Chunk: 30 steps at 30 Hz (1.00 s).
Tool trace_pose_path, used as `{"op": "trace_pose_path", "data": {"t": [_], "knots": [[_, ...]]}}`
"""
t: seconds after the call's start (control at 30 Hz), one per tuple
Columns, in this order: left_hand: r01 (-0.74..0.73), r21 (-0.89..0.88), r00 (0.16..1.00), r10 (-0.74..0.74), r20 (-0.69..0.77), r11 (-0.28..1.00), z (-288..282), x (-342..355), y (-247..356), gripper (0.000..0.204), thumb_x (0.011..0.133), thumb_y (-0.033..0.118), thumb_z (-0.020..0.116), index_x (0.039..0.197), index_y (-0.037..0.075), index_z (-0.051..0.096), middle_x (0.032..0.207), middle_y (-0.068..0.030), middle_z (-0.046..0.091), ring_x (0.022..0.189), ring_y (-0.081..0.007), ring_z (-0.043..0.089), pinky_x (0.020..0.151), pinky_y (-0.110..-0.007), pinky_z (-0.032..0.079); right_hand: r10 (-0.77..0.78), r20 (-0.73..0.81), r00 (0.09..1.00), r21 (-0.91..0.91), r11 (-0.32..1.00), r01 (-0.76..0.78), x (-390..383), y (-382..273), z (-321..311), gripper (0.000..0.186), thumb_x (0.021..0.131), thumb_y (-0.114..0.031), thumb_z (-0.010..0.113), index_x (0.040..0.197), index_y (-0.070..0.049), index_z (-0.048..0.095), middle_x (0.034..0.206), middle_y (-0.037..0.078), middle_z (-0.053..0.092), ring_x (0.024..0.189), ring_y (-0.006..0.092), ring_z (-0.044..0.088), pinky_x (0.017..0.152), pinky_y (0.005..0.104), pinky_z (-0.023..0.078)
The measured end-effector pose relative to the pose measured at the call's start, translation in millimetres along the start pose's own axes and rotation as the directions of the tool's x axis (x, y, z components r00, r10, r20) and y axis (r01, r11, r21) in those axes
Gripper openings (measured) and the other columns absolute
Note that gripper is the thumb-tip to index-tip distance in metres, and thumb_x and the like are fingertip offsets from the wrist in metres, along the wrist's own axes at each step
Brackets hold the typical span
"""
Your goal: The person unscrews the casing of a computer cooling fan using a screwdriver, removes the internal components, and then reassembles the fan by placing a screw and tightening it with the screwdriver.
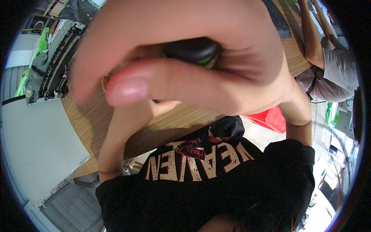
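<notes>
Very near the camera, my right hand [201, 83] fills the upper middle of the view, its fingers curled and its thumb laid across toward the fingertips. Inside its grip shows the rounded black end of a handle with a green stripe [193, 51]; the rest of this tool is hidden by the fingers. A small orange-gold edge peeks out beside the thumb tip, too little to name. My left hand [135, 114] is lower and farther off, over the wooden table [189, 121]. Most of its fingers lie behind my right hand, so what it holds or touches is hidden.
At the left stands an opened machine [58, 71] with black and metal parts, beside a large white panel [42, 143]. A red stool [272, 120] is beyond the table edge. On the right sits another person in a grey shirt [340, 69]. A dark mat [279, 19] lies at the upper right.
</notes>
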<state>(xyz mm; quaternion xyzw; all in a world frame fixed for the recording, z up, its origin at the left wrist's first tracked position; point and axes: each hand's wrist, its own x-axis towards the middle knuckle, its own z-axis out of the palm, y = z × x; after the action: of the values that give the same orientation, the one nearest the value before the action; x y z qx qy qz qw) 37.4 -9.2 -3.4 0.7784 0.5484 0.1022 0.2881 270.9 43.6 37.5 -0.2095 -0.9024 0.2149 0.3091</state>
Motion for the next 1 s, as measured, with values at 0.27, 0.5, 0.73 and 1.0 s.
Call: {"op": "trace_pose_path", "data": {"t": [0.27,0.5,0.73,1.0], "knots": [[-0.146,0.039,0.975,0.151,-0.160,0.988,9.3,1.6,-16.0,0.052,0.066,0.033,0.079,0.103,0.002,0.062,0.102,-0.0133,0.061,0.095,-0.0242,0.059,0.085,-0.034,0.046,0.053,-0.050,0.997,0.048,0.998,-0.051,0.5,17.8,4.7,0.043,0.073,-0.018,0.066,0.109,-0.006,0.045,0.093,0.013,0.057,0.081,0.0237,0.055,0.071,0.0365,0.041],[-0.311,0.045,0.926,0.313,-0.211,0.949,4.9,17.7,-4.6,0.076,0.058,0.027,0.081,0.123,0.002,0.050,0.134,-0.0198,0.038,0.118,-0.0385,0.045,0.098,-0.044,0.038,0.102,-0.060,0.993,-0.031,0.994,-0.104,-26.4,-3.3,-3.0,0.044,0.074,-0.019,0.066,0.111,-0.006,0.045,0.095,0.014,0.057,0.083,0.0240,0.055,0.073,0.0372,0.040],[-0.300,0.042,0.918,0.300,-0.261,0.953,4.7,10.3,-5.9,0.076,0.058,0.026,0.082,0.123,0.005,0.049,0.130,-0.0201,0.038,0.115,-0.0393,0.046,0.093,-0.044,0.042,0.089,-0.077,0.993,-0.023,0.996,-0.091,-31.1,-0.7,5.9,0.045,0.075,-0.020,0.065,0.112,-0.007,0.044,0.096,0.014,0.057,0.084,0.0243,0.055,0.074,0.0379,0.040],[-0.162,-0.124,0.979,0.143,-0.143,0.979,7.0,9.3,-7.1,0.076,0.058,0.027,0.083,0.122,0.005,0.049,0.129,-0.0193,0.037,0.114,-0.0388,0.047,0.091,-0.043,0.043,0.119,-0.086,0.989,0.030,0.993,-0.117,-5.2,15.7,25.2,0.045,0.076,-0.021,0.064,0.114,-0.007,0.043,0.098,0.014,0.057,0.086,0.0247,0.054,0.076,0.0388,0.040]]}}
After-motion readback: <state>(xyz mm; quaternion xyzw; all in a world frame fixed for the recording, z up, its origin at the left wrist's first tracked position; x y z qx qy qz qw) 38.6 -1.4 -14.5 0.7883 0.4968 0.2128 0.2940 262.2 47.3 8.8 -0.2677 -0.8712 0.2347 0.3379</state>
